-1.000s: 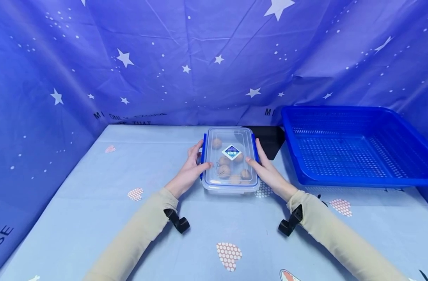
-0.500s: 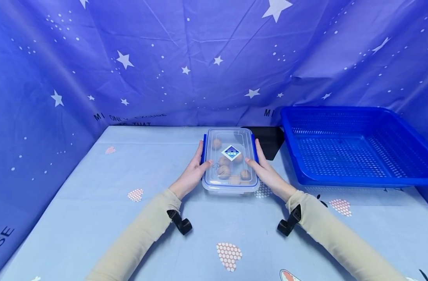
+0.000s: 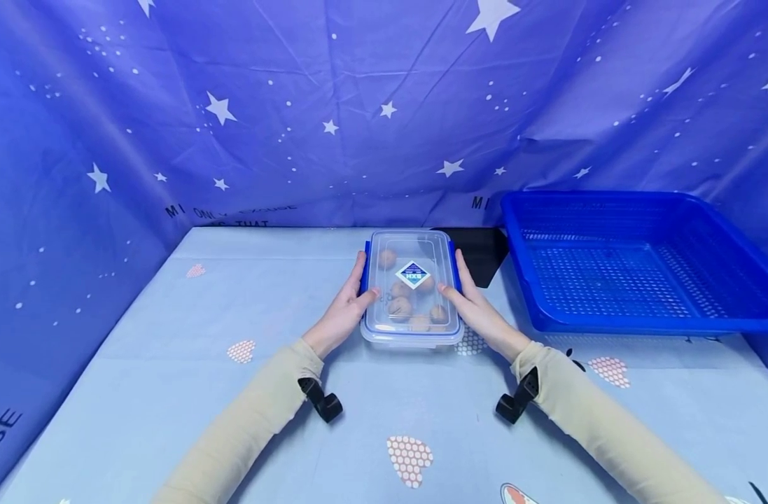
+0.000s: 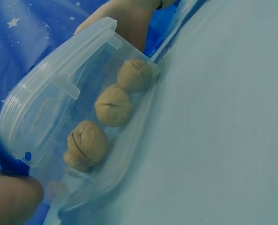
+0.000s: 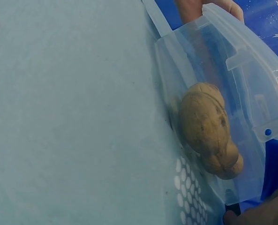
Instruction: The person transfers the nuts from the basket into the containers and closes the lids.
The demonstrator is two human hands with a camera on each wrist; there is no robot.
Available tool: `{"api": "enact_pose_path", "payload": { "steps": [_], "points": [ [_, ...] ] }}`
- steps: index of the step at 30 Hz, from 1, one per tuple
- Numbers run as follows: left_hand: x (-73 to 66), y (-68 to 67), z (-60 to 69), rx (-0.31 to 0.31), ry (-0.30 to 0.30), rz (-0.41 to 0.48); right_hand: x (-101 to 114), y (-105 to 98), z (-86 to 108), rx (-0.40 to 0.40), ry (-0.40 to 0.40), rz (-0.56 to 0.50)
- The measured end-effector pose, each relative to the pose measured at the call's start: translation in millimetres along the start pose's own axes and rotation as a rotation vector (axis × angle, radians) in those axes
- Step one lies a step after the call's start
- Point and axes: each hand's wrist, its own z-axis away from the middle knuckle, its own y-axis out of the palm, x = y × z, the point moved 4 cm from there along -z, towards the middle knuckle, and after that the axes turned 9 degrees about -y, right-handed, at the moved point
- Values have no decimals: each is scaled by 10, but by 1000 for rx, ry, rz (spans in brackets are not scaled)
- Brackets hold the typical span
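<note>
A clear plastic food container [image 3: 384,339] sits on the cloth at mid-table, its lid [image 3: 415,245] on top with a blue rim line and a diamond label [image 3: 413,275]. Several walnuts [image 4: 113,105] lie inside and show through the walls; more walnuts [image 5: 204,124] appear in the right wrist view. My left hand [image 3: 341,308] grips the container's left side, thumb over the lid and fingers along the blue side latch [image 3: 365,273]. On the opposite side, my right hand [image 3: 484,315] holds it likewise, beside the right latch [image 3: 454,266]. The fingers' undersides are hidden.
A blue perforated plastic basket [image 3: 610,325] stands at the back right. Behind the container lies a flat black object [image 3: 478,241], partly covered. The table cloth [image 3: 283,420] is pale blue with heart prints, and a starry blue curtain [image 3: 333,161] hangs behind.
The left hand's fingers have straightened along the container's left side, and the lower part of the left latch no longer sticks out. The container and right hand stay nearly in place.
</note>
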Motion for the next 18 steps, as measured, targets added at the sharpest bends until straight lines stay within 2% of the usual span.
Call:
{"api": "enact_pose_path", "payload": {
  "steps": [3,6,12,18],
  "points": [
    [-7,-14,20,-2,-3,-5,4,-6,2,-9,7,64],
    [-6,-30,31,-8,1,-62,37,-37,11,-14,-4,179],
    [-24,-107,0,-79,19,-242,178,-104,22,-18,-111,437],
    [-145,-165,-35,-144,35,-404,352,-137,36,5,-194,612]
  ]
}}
